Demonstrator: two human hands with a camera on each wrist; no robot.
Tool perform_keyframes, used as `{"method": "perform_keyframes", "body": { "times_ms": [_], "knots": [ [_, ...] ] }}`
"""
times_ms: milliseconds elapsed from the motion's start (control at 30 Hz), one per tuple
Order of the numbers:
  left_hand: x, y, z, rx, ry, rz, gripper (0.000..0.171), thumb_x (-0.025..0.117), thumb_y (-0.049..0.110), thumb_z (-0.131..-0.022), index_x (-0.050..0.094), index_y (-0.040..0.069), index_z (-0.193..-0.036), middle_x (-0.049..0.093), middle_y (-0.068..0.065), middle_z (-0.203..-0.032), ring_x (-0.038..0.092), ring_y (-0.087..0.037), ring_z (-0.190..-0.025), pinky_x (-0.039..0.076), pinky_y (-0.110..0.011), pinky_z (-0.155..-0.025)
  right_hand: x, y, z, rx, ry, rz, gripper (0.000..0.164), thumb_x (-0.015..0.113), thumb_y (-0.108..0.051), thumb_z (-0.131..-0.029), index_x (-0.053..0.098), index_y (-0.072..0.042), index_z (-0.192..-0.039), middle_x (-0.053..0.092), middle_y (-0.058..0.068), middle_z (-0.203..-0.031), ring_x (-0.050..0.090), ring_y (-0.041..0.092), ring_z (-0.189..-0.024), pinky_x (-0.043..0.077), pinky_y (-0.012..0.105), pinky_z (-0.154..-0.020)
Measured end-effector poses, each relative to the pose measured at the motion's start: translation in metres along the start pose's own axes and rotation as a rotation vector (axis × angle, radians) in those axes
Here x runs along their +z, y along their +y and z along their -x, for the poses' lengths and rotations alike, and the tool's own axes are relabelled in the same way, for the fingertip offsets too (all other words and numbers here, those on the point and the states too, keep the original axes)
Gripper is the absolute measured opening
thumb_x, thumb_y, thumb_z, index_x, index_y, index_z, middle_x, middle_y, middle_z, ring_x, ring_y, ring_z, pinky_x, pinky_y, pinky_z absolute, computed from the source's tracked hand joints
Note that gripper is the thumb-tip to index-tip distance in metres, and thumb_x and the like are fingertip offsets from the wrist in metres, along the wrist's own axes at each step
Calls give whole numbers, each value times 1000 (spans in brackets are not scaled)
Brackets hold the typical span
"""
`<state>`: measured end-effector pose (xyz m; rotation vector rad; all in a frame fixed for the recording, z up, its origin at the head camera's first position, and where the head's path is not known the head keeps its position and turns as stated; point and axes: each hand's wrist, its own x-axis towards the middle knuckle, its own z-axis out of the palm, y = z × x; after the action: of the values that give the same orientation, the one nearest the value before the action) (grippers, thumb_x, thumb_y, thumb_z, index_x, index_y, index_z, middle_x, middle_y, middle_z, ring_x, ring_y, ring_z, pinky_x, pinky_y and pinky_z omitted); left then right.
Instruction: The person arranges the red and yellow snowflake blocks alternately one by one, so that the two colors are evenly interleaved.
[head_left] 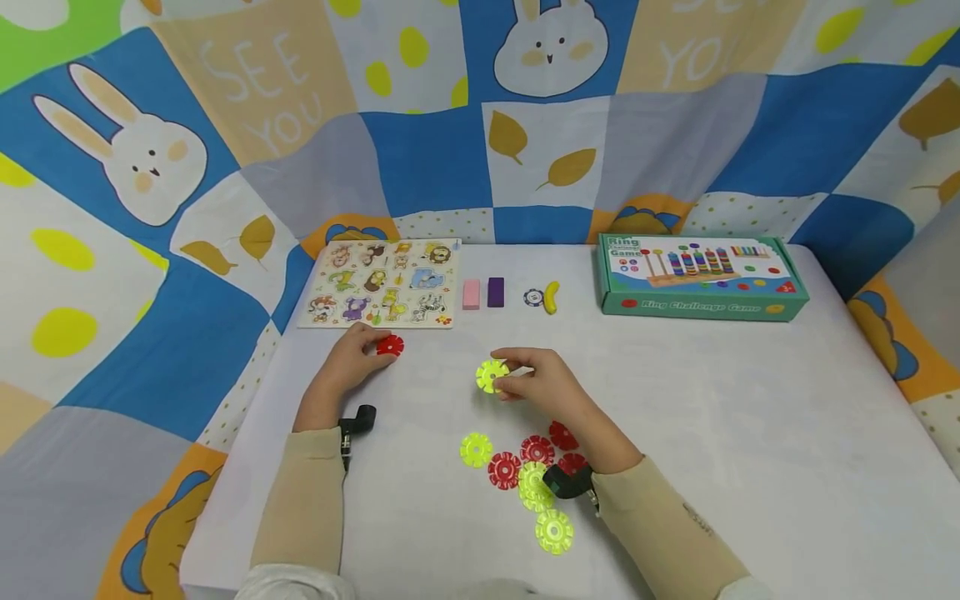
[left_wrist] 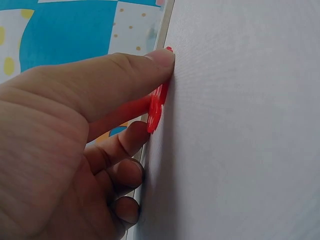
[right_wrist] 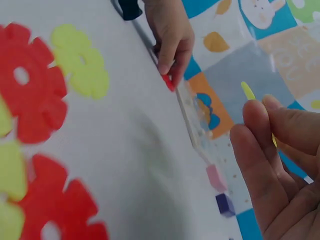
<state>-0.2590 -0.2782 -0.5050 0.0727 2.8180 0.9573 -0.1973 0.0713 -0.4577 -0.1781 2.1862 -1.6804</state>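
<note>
My left hand (head_left: 347, 360) pinches a red notched plastic disc (head_left: 384, 342) just in front of the puzzle board. From the left wrist view, the red disc (left_wrist: 156, 112) is edge-on between thumb and fingers, low over the white surface. Toward the middle of the table, my right hand (head_left: 546, 385) holds a yellow-green notched disc (head_left: 484, 373) by its right edge, lifted off the table. Only a thin rim of this yellow disc (right_wrist: 247, 90) shows in the right wrist view. Loose discs lie nearer the body: a yellow one (head_left: 468, 450), a red one (head_left: 497, 471) and several others, some overlapping.
A wooden animal puzzle board (head_left: 362, 283) lies at the back left. Right of it are a pink block (head_left: 471, 294), a purple block (head_left: 496, 292), a patterned round chip (head_left: 529, 297) and a toy banana (head_left: 551, 298). A green game box (head_left: 701, 304) sits at the back right.
</note>
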Motion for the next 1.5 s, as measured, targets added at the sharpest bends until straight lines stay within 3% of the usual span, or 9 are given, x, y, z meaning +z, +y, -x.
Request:
{"method": "perform_keyframes", "body": {
  "times_ms": [100, 300, 433, 633, 767, 933, 1100, 1267, 1500],
  "knots": [
    [-1, -1, 0, -3, -2, -2, 56, 72, 40, -82, 57, 19, -132, 44, -3, -105, 41, -23, -95, 37, -37, -74, 7, -9, -12, 1, -8, -43, 44, 75, -13, -80, 64, -15, -123, 54, 11, -107, 68, 21, -77, 55, 31, -70],
    [0, -3, 0, -7, -4, 0, 57, 72, 42, -82, 56, 20, -132, 45, -3, -107, 41, -23, -96, 38, -37, -77, 23, -14, -40, -43, -16, 9, 50, 75, -12, -81, 60, -15, -128, 56, 7, -111, 64, 19, -80, 54, 28, -72],
    [1, -3, -1, -9, 2, 0, 55, 71, 41, -82, 57, 20, -132, 45, -2, -106, 41, -23, -95, 38, -37, -76, 40, -11, -64, -58, 3, 82, 50, 75, -14, -81, 60, -17, -128, 57, 3, -111, 59, 18, -83, 53, 26, -71],
    [0, 2, 1, 1, 2, -12, 53, 71, 37, -83, 57, 19, -132, 46, -3, -106, 42, -22, -95, 38, -36, -76, 73, -7, -101, -57, 63, 158, 49, 77, -16, -79, 62, -12, -125, 58, 2, -98, 53, 16, -81, 48, 24, -66],
    [0, 3, 1, 19, -5, -18, 54, 71, 36, -84, 56, 17, -132, 46, -4, -107, 42, -22, -94, 38, -37, -77, 92, -5, -116, -58, 101, 323, 48, 78, -23, -78, 64, -12, -121, 58, -2, -89, 51, 13, -81, 44, 24, -68],
    [1, 1, 0, 33, 3, -23, 54, 72, 34, -83, 57, 17, -131, 46, -3, -108, 43, -22, -96, 39, -38, -81, 107, -9, -124, -58, 150, 544, 50, 78, -33, -77, 64, -16, -122, 59, -4, -83, 52, 14, -77, 43, 27, -65],
    [-1, 1, -1, 29, 9, -33, 52, 72, 32, -83, 57, 18, -131, 45, -3, -106, 43, -22, -94, 39, -38, -80, 111, -11, -126, -61, 158, 672, 53, 76, -37, -78, 63, -17, -124, 60, -1, -106, 52, 14, -91, 46, 30, -78],
    [-3, 3, 0, 30, 4, -43, 54, 72, 32, -83, 56, 16, -132, 44, -5, -104, 42, -23, -92, 37, -37, -75, 110, -8, -124, -75, 166, 701, 46, 74, -33, -81, 65, -13, -121, 57, 2, -112, 51, 15, -101, 45, 31, -87],
    [-2, 7, 0, 25, -10, -66, 55, 72, 31, -82, 56, 15, -132, 43, -5, -102, 42, -22, -91, 38, -36, -73, 109, -5, -122, -72, 172, 696, 41, 73, -33, -81, 67, -12, -116, 55, 1, -107, 50, 14, -94, 45, 29, -85]
  ]
}}
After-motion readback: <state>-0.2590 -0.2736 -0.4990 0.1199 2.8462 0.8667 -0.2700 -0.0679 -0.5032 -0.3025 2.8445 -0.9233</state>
